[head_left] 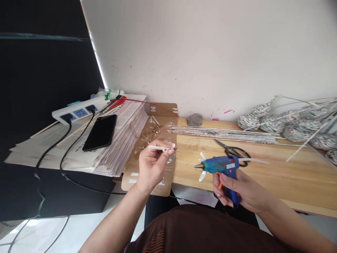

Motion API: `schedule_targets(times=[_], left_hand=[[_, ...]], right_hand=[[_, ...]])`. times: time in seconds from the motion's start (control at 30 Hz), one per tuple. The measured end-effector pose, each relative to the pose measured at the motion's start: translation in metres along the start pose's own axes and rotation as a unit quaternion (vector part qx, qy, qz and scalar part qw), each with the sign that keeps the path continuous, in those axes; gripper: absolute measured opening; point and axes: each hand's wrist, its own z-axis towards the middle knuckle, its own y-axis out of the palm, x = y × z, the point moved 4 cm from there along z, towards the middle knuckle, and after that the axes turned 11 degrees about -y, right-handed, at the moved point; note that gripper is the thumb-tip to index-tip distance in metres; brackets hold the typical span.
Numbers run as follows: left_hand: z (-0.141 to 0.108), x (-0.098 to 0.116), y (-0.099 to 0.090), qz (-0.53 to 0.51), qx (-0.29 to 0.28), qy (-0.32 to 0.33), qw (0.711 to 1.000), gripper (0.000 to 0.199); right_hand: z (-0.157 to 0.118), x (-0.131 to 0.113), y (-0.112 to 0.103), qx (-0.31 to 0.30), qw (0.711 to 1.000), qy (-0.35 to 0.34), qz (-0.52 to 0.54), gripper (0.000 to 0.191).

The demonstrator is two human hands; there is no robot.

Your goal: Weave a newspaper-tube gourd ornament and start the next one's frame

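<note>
My left hand [154, 164] pinches a short white paper stick [157, 148] with a small curled end at the fingertips, above a brown cardboard sheet [167, 180]. My right hand [243, 191] grips a blue glue gun [219, 165] by its handle, with fingers at the orange trigger. The gun's metal nozzle points left towards my left hand, apart from it. A clear glue stick [254, 160] sticks out of its back. Black scissors [238, 151] lie on the wooden table just behind the gun.
At the left, a newspaper stack [131, 137] bears a black phone [100, 133] and a white power strip [80, 110] with cables. Long paper sticks [223, 133], a grey lump [194, 119] and woven paper pieces [271, 123] lie along the wall.
</note>
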Motion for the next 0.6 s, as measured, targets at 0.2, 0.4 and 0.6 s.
schedule_targets(times=[0.2, 0.4, 0.6], left_hand=[[-0.003, 0.0, 0.002, 0.079, 0.006, 0.058, 0.995, 0.003], [-0.006, -0.007, 0.001, 0.054, 0.024, 0.005, 0.998, 0.015], [0.001, -0.009, 0.0, 0.028, 0.007, -0.006, 1.0, 0.011]], right_hand=[[-0.003, 0.003, -0.005, 0.006, 0.999, 0.019, -0.039, 0.039], [-0.004, 0.001, -0.003, 0.009, 0.999, 0.011, -0.049, 0.041], [-0.001, -0.007, 0.004, 0.018, 0.999, -0.043, 0.002, 0.035]])
